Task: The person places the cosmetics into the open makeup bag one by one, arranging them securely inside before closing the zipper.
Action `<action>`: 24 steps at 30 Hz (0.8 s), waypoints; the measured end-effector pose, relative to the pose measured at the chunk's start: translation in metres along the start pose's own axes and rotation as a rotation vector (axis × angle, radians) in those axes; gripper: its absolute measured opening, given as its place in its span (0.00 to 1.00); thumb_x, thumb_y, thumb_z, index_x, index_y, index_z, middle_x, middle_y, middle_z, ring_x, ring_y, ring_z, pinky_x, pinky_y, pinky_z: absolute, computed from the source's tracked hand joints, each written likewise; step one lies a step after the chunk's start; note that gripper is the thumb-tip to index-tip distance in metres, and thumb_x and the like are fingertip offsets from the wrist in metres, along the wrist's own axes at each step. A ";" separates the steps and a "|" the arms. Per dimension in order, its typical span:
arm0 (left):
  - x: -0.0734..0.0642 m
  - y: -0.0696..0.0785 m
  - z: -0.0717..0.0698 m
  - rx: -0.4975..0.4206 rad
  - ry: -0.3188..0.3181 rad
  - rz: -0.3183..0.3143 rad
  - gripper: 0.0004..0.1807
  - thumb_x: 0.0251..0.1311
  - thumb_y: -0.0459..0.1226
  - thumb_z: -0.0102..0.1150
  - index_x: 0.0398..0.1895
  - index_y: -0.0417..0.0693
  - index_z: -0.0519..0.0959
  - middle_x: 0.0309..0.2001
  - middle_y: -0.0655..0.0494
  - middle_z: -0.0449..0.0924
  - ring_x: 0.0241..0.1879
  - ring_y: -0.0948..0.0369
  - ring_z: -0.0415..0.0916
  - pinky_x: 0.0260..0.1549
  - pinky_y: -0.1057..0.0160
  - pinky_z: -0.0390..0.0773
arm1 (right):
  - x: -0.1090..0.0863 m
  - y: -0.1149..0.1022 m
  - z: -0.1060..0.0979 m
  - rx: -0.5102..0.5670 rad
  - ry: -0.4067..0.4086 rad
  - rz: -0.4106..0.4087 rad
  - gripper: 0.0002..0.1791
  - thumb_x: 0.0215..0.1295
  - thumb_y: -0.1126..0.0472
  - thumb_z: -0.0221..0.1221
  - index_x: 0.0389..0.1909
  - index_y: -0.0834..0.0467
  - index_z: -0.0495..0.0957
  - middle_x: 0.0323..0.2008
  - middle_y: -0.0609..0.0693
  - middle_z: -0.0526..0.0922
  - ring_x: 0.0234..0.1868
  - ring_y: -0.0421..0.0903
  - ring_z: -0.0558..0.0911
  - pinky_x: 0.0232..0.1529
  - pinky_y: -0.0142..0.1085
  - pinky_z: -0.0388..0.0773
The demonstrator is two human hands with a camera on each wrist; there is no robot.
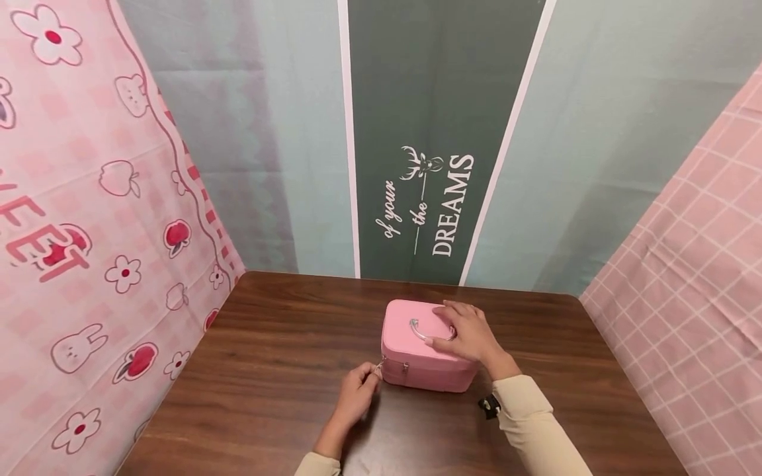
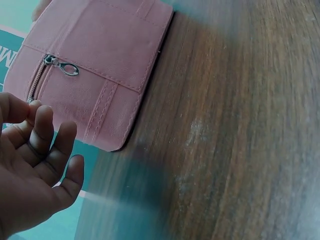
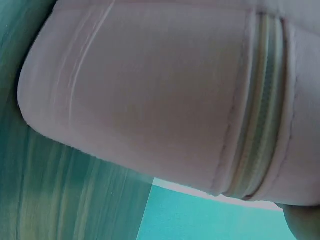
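Observation:
A pink vanity case [image 1: 425, 371] with a silver handle [image 1: 419, 328] on its lid stands upright on the wooden table. At its front left corner, my left hand [image 1: 359, 391] pinches a zipper pull, mostly covered by thumb and forefinger. The left wrist view shows that hand [image 2: 40, 160] beside the zipper [image 2: 37, 80], its other fingers loosely bent. A second zipper pull [image 2: 69, 69] hangs free on the case front. My right hand [image 1: 470, 334] rests across the lid's right part, fingers spread over the handle's right end. In the right wrist view, the zipper [image 3: 262, 105] runs closed along the case side.
The brown wooden table [image 1: 268, 337] extends around the case. A grey-green printed curtain [image 1: 440, 99] hangs behind it, with pink patterned cloths [image 1: 143, 218] at the left and a pink checked cloth [image 1: 702, 264] at the right. A black wrist device [image 1: 489, 406] sits by the right sleeve.

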State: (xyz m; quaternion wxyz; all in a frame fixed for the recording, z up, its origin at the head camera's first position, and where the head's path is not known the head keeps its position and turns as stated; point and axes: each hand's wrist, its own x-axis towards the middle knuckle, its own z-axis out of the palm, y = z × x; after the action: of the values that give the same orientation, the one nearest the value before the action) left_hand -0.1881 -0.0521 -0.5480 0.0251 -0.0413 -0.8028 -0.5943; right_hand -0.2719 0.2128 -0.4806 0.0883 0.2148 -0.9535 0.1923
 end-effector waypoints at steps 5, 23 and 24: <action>0.000 -0.001 0.000 -0.001 -0.001 -0.012 0.08 0.60 0.32 0.55 0.27 0.36 0.79 0.20 0.55 0.75 0.23 0.71 0.67 0.28 0.71 0.67 | 0.000 0.001 0.003 -0.005 0.024 -0.006 0.38 0.51 0.38 0.67 0.61 0.54 0.78 0.65 0.63 0.76 0.66 0.64 0.73 0.65 0.64 0.64; 0.009 0.009 0.010 0.042 0.044 0.024 0.07 0.59 0.31 0.56 0.24 0.43 0.79 0.20 0.63 0.68 0.24 0.71 0.64 0.27 0.71 0.65 | -0.021 -0.074 0.022 0.002 0.189 0.533 0.42 0.53 0.33 0.65 0.62 0.58 0.75 0.62 0.67 0.73 0.66 0.67 0.69 0.67 0.67 0.56; 0.009 0.009 0.011 0.039 0.045 0.023 0.07 0.59 0.31 0.56 0.24 0.43 0.79 0.20 0.63 0.69 0.24 0.71 0.65 0.27 0.71 0.65 | -0.022 -0.075 0.022 0.005 0.195 0.540 0.42 0.53 0.33 0.66 0.62 0.58 0.75 0.62 0.67 0.73 0.66 0.67 0.68 0.67 0.67 0.55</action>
State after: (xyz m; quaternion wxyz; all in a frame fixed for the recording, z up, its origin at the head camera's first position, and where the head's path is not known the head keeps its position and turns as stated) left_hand -0.1960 -0.0385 -0.5420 0.0506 -0.0367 -0.8129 -0.5790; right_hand -0.2208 0.1494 -0.4814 0.1248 -0.0660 -0.9627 0.2309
